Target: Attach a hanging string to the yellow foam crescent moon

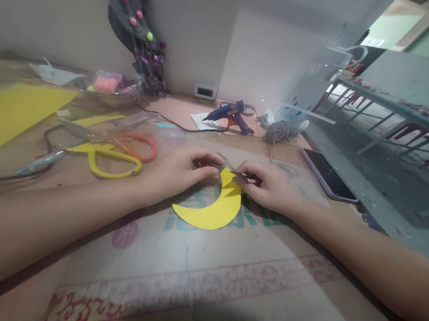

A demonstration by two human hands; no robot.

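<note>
A yellow paper crescent [226,209] lies on the printed board, its horns pointing left. My left hand [188,172] is closed at the upper horn, thumb and fingertips pinched at its edge. A thin grey loop, perhaps yarn [222,159], shows by the fingertips. In my right hand [265,185] is a small dark pointed tool [245,177], its tip over the crescent's upper part. The fingers hide most of the tool, so its kind is unclear. Scissors [134,146] with orange and yellow handles lie left of my left hand.
Behind my hands a blue glue gun [228,113] stands on a white piece. Grey yarn [283,132] and a phone [329,175] lie on the right. A yellow sheet [3,117] is at the left; a decorated dark crescent [127,9] leans on the wall.
</note>
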